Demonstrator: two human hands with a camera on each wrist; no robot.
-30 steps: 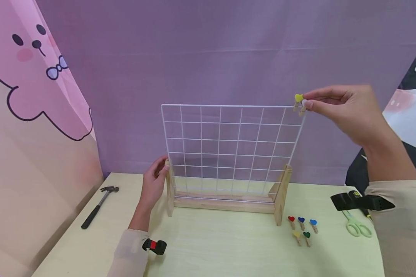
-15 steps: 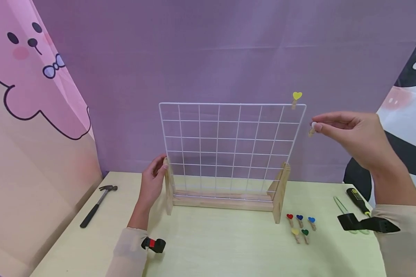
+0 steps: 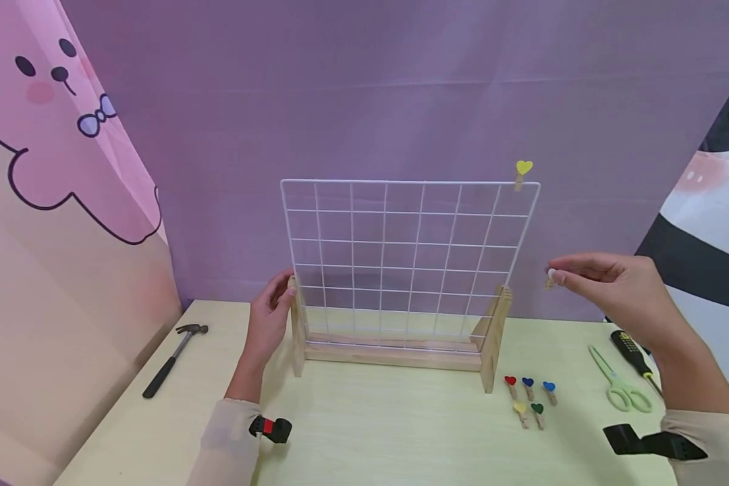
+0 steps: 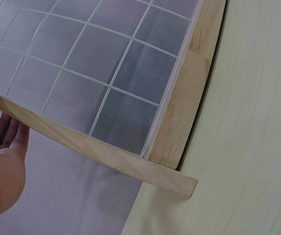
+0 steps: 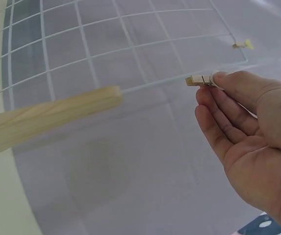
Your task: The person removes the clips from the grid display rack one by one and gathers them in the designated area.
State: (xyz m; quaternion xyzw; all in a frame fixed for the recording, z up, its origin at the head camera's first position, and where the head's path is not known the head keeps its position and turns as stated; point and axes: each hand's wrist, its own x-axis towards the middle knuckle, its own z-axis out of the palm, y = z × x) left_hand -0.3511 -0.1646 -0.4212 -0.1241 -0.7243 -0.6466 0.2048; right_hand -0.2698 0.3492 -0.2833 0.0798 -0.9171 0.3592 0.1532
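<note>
My right hand (image 3: 622,290) pinches a small wooden clothespin (image 5: 198,80) with a white decoration between thumb and forefinger. It is held in the air to the right of a white wire grid (image 3: 401,181), apart from it. The grid stands upright in a wooden stand (image 3: 395,356). On the stand's left side post (image 4: 96,152), my left hand (image 3: 267,322) grips the upper end, with the thumb at the near side. A clothespin with a yellow heart (image 3: 524,169) is clipped on the grid's top wire near the right corner.
Several heart clothespins (image 3: 528,385) lie on the table right of the stand, in red, blues, pale yellow and green. Green scissors (image 3: 619,391) and a black-handled screwdriver (image 3: 628,349) lie farther right. A hammer (image 3: 171,361) lies at left. A purple cloth (image 3: 364,88) hangs behind.
My right hand has moved from the grid's top right corner out to the right and down, carrying the white clothespin. The left hand stays on the post; the yellow clothespin stays on the wire.
</note>
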